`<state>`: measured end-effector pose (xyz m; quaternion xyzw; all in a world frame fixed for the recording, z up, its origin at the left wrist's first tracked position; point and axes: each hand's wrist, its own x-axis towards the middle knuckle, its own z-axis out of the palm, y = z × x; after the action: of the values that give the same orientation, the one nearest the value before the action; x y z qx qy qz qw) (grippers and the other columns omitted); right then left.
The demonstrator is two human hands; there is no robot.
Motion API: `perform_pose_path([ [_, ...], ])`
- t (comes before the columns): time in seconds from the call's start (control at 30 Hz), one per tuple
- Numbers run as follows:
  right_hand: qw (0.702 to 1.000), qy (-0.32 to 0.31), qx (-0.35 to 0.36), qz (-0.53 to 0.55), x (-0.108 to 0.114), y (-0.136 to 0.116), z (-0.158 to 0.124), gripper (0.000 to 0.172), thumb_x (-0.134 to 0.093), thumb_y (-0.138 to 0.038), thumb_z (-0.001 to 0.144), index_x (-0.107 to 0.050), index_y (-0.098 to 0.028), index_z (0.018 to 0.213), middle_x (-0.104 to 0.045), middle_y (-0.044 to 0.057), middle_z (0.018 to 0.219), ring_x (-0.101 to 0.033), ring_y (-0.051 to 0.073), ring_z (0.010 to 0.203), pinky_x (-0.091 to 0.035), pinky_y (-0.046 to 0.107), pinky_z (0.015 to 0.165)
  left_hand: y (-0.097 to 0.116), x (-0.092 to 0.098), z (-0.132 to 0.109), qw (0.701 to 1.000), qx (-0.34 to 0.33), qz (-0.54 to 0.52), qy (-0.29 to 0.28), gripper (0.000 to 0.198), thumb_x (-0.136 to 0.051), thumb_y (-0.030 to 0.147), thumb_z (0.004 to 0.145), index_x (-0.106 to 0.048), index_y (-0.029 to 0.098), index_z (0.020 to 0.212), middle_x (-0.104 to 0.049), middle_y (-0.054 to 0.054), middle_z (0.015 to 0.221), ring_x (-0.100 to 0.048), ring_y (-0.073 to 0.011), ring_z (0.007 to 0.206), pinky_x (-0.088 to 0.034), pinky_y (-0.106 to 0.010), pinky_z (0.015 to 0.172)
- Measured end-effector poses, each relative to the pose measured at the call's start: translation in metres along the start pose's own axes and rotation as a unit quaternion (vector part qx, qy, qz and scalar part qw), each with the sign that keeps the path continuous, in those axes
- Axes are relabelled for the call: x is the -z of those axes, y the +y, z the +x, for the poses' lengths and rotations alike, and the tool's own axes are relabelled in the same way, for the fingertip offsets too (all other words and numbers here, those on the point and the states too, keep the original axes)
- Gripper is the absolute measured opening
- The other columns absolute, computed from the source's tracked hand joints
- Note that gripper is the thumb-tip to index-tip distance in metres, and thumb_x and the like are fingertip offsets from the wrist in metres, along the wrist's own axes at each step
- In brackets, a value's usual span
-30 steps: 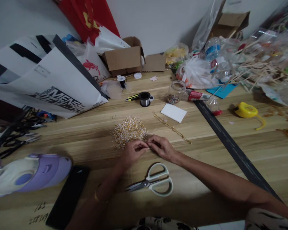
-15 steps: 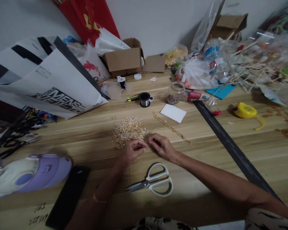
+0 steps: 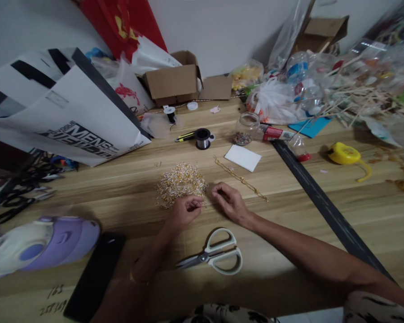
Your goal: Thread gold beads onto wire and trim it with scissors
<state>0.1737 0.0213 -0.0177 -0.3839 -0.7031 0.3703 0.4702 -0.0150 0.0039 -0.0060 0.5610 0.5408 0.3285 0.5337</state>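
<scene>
A tangled pile of gold and clear beaded wire pieces [image 3: 182, 181] lies on the wooden table. At its near edge is my left hand [image 3: 186, 211], its fingers pinched together; whatever they hold is too small to make out. My right hand [image 3: 230, 202] rests on the table just right of the pile, a small gap from my left. Its fingers are curled, and their tips are hidden from view. Beyond it a gold chain [image 3: 240, 179] lies stretched out slantwise. White-handled scissors [image 3: 215, 255] lie in front of both hands, blades pointing left.
A wire spool [image 3: 203, 139], a white card [image 3: 243, 158] and a bead jar [image 3: 245, 130] stand behind the hands. A yellow tape measure [image 3: 344, 154] is at right. On the left are a black phone [image 3: 96, 276], a purple bottle [image 3: 60, 244] and a large paper bag [image 3: 87, 121].
My hands have drawn apart: the right has shifted slightly right, away from the left. The left hand has moved a little to the left. The pile and scissors stay put.
</scene>
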Motion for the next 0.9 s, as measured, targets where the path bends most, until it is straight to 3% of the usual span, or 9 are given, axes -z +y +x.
perform_pose_path([
  [0.2,1.000,-0.001,-0.007,0.001,0.0001,-0.0005,0.0000,0.013,-0.049,-0.024,0.090,-0.053,-0.018,0.080,-0.055,0.002,0.073,-0.050,0.014,0.067,-0.040,0.024,0.061,0.0048,0.0003,-0.0019,0.999,-0.001,0.037,-0.015,0.014,-0.064,0.020,0.065,-0.069,0.012,0.076,-0.071,-0.007,0.075,-0.064,-0.0156,0.070,-0.048,-0.025,0.067],
  [0.57,1.000,-0.002,-0.017,0.012,-0.0001,0.0013,0.0004,0.013,-0.049,-0.026,0.090,-0.054,-0.018,0.081,-0.055,0.002,0.073,-0.050,0.014,0.067,-0.040,0.025,0.061,0.0066,0.0008,-0.0010,0.999,-0.010,0.023,-0.026,0.012,-0.068,0.025,0.064,-0.066,0.013,0.067,-0.067,-0.002,0.065,-0.059,-0.0130,0.062,-0.045,-0.022,0.060],
  [0.9,0.999,-0.003,-0.032,0.010,0.0006,0.0005,0.0012,0.012,-0.049,-0.023,0.089,-0.054,-0.017,0.080,-0.055,0.002,0.072,-0.050,0.014,0.067,-0.040,0.024,0.061,0.0068,0.0051,0.0002,0.995,0.037,-0.046,-0.079,0.027,-0.074,0.037,0.063,-0.069,0.012,0.072,-0.064,-0.001,0.061,-0.054,-0.0099,0.056,-0.042,-0.020,0.056],
])
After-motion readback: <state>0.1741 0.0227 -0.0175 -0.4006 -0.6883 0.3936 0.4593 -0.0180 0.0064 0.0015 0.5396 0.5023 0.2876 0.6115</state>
